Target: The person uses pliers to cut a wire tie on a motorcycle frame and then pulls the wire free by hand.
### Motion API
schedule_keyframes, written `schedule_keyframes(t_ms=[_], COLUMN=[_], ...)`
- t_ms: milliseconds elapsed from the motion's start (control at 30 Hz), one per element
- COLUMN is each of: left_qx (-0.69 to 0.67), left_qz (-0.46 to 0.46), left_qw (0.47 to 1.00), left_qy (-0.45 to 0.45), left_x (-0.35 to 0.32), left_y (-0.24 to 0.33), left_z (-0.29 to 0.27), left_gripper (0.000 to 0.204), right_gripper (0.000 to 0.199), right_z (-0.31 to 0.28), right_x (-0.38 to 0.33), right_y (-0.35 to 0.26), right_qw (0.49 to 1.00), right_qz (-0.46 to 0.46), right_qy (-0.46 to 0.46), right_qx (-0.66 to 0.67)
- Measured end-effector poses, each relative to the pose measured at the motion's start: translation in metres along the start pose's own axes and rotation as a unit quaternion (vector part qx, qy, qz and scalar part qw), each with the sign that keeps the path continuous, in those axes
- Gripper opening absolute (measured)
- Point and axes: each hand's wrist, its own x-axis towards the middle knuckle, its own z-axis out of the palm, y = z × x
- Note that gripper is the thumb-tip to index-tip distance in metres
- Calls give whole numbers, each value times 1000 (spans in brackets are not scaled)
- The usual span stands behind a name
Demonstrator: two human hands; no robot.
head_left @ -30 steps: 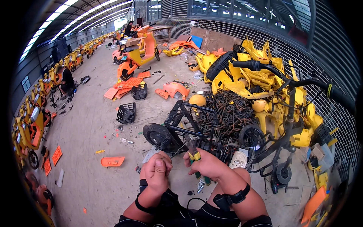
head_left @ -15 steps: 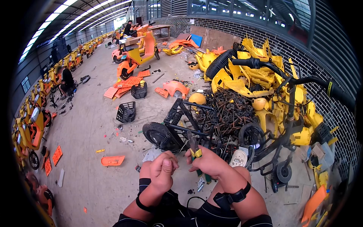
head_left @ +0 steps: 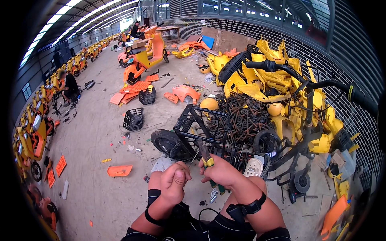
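My right hand [head_left: 219, 172] is wrapped round a pair of pliers [head_left: 208, 162] with green and yellow handles, jaws pointing up and away from me. My left hand [head_left: 173, 184] is closed in a pinch just left of it, a small gap between the two; whatever lies in its fingers is too small to make out. Beyond both hands stands the black scooter frame [head_left: 195, 130] with its rear wheel [head_left: 169, 144] on the left. A thin cable [head_left: 196, 155] shows by the plier jaws. On the right, the bare fork and black handlebar [head_left: 309, 85] rise up.
A heap of dark metal parts [head_left: 241, 118] and a pile of yellow body panels [head_left: 257, 84] lie beyond the frame. Black baskets [head_left: 133, 119] and an orange panel [head_left: 120, 170] are on the floor to the left. A person [head_left: 71, 84] sits farther off, near rows of scooters [head_left: 37, 130].
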Motion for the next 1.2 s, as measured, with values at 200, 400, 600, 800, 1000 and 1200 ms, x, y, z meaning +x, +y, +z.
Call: schedule_keyframes(t_ms=[200,400,600,800,1000,1200], left_qx=[17,16,-110,-252,-312,-286], left_qz=[12,36,63,45,14,223], left_qw=[1000,999,990,963,945,888], left_qy=[-14,7,55,79,99,283], left_x=[-4,-2,-1,11,31,32], left_y=[-1,1,-6,3,10,61], left_z=[-3,-8,-12,-4,2,-90], left_gripper=[38,41,44,43,41,38], right_gripper=[14,12,15,21,23,20], right_z=[1,0,3,8,8,-114], right_x=[2,7,0,0,0,10], right_y=[1,8,2,-1,-6,10], right_qw=[999,999,996,993,987,803], right_qz=[-1,-12,-65,-77,-62,-171], right_qy=[25,39,52,85,118,397], right_qx=[-35,-19,-19,32,91,410])
